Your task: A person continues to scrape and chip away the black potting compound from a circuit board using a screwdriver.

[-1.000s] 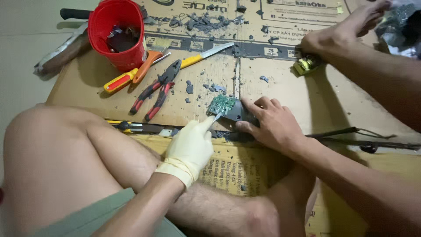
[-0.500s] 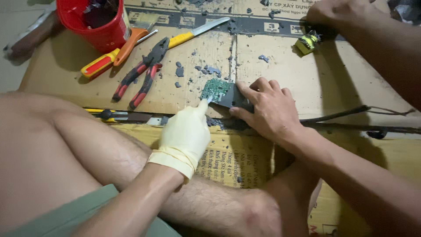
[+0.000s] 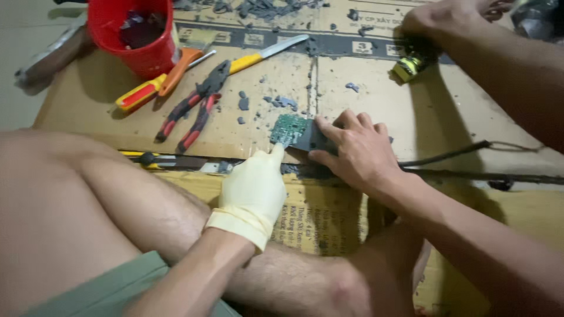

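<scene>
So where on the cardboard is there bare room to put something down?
Bare cardboard lies right of the right hand, between the yellow part and the cable. Crowded: around the pliers, screwdrivers and red bucket, with grey crumbs above the circuit board, where the gloved left hand points.

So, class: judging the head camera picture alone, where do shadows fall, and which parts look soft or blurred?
Head view: the red bucket throws a shadow leftward on the cardboard; the right hand darkens the circuit board edge; the gloved left hand looks sharp; top corners are dim and soft.
</scene>
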